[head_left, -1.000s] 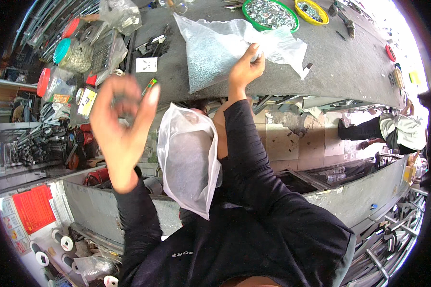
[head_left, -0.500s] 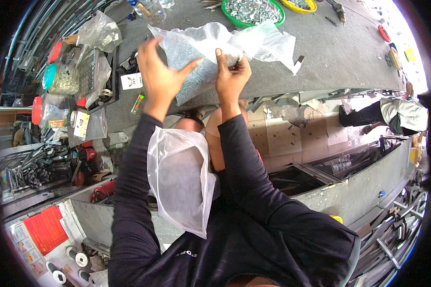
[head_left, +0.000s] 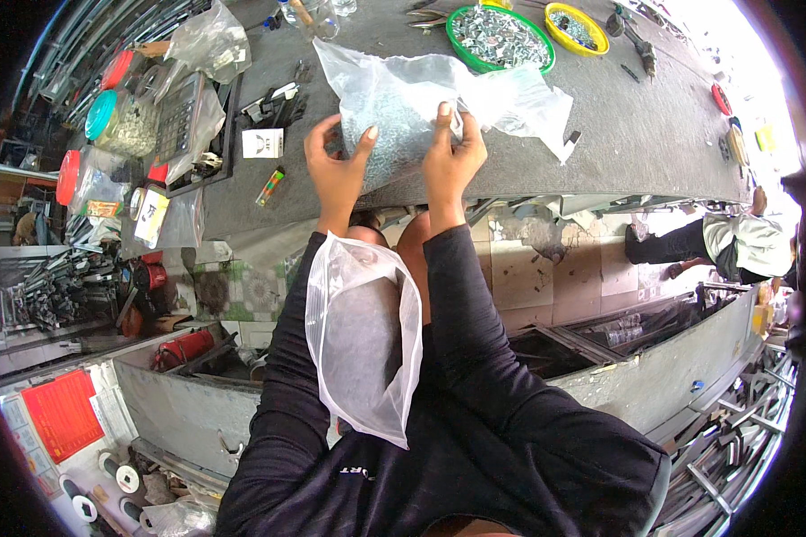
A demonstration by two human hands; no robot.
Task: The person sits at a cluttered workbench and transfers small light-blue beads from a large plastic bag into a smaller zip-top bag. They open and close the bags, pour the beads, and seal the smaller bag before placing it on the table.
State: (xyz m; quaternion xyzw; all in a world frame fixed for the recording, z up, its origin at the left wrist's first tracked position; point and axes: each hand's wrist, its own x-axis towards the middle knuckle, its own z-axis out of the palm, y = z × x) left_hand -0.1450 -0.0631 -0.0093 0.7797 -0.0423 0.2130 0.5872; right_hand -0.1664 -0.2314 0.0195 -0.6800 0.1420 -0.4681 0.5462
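Note:
A clear plastic bag (head_left: 390, 112) filled with small blue-grey pieces, too fine to name, stands at the table's near edge. My left hand (head_left: 338, 174) cups its lower left side, thumb in front and fingers curled partly behind. On the bag's right side my right hand (head_left: 452, 170) grips the plastic, thumb up and fingers bent. The bag's loose, crumpled top spreads off to the right. Another clear bag (head_left: 363, 331), seemingly without contents, lies over my lap between my forearms.
Beyond are a green basket (head_left: 551, 64) of small metal parts and a yellow basket (head_left: 603, 45). Lidded jars (head_left: 121, 121), a calculator (head_left: 179, 116), a small white box (head_left: 262, 143) and a lighter (head_left: 270, 186) lie left. Another person (head_left: 725, 242) is at far right.
My left hand has come down and inward, from spread beside the bag to around its lower left side. My right hand keeps its grip. The view has shifted slightly.

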